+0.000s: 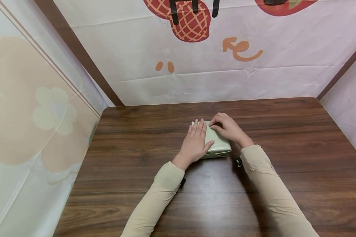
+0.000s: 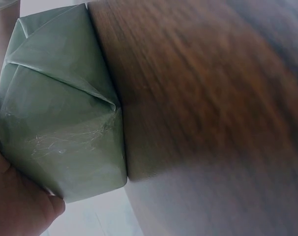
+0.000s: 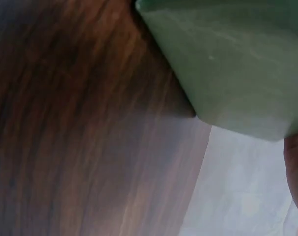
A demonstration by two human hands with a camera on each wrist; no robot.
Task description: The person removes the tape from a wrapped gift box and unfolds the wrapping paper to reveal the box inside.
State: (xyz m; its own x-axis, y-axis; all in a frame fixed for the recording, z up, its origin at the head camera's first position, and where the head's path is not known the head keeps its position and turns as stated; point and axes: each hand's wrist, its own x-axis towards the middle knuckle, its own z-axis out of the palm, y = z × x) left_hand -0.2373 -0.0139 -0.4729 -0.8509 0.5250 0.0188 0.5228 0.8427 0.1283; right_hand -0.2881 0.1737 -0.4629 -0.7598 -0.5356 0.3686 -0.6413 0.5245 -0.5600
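Note:
A box-shaped package (image 1: 219, 141) in glossy pale green wrapping lies on the wooden table. My left hand (image 1: 194, 144) rests flat on its left side, fingers straight and pointing away, thumb spread across the top. The right hand (image 1: 229, 128) is bent over the far right part of the package, thumb and fingertips drawn together at the wrapping on top. Folded, overlapping flaps cover the near end of the package (image 2: 65, 108) in the left wrist view. In the right wrist view a smooth green side (image 3: 232, 73) shows, with part of the right hand at its upper edge.
The brown wood-grain table (image 1: 130, 164) has rounded far corners. Behind it hangs a pale printed cloth (image 1: 130, 52), and another cloth (image 1: 32, 108) with flowers stands along the left. Small dark wrist devices (image 1: 238, 161) sit under the sleeves.

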